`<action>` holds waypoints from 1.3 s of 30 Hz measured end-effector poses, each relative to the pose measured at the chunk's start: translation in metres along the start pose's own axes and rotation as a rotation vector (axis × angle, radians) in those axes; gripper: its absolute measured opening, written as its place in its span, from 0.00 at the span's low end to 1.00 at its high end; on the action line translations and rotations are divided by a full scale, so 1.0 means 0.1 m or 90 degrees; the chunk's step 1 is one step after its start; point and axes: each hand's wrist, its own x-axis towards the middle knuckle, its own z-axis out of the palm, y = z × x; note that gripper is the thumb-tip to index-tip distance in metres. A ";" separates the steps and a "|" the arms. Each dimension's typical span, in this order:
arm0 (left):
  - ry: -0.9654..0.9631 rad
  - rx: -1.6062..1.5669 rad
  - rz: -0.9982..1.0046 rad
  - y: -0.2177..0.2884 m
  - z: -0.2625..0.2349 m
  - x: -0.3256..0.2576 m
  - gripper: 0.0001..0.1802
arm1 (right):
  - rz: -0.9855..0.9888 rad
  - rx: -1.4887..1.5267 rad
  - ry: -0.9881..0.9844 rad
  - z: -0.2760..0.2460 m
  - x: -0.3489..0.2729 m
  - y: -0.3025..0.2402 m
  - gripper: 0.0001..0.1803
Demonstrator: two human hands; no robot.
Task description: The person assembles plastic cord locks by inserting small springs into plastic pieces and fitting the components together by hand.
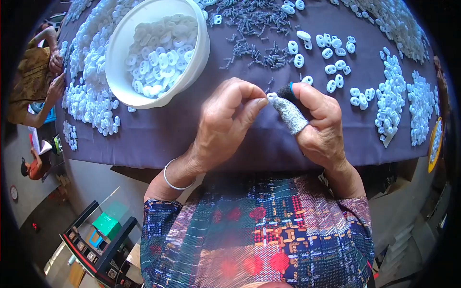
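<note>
White plastic piece, pinched between the left hand and right hand above the near edge of the bench, looks unfinished, with springs toward the far edge and a filled tub apparently left to work through, while whether the right-edge heap is done is unclear.

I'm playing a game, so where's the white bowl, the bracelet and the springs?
White bowl (116, 58), head view: left inner wall.
Bracelet (165, 174), head view: band's left side.
Springs (252, 21), head view: upper pile's middle.
</note>
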 end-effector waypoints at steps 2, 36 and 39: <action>0.004 0.008 -0.004 -0.01 0.01 0.01 0.04 | -0.006 0.001 0.010 0.01 0.03 0.00 0.08; -0.024 0.075 0.101 -0.10 0.01 0.08 0.06 | 0.177 0.238 -0.026 0.01 0.04 -0.01 0.03; -0.015 0.068 0.112 -0.09 0.01 0.08 0.07 | 0.187 0.250 -0.030 0.01 0.02 -0.01 0.03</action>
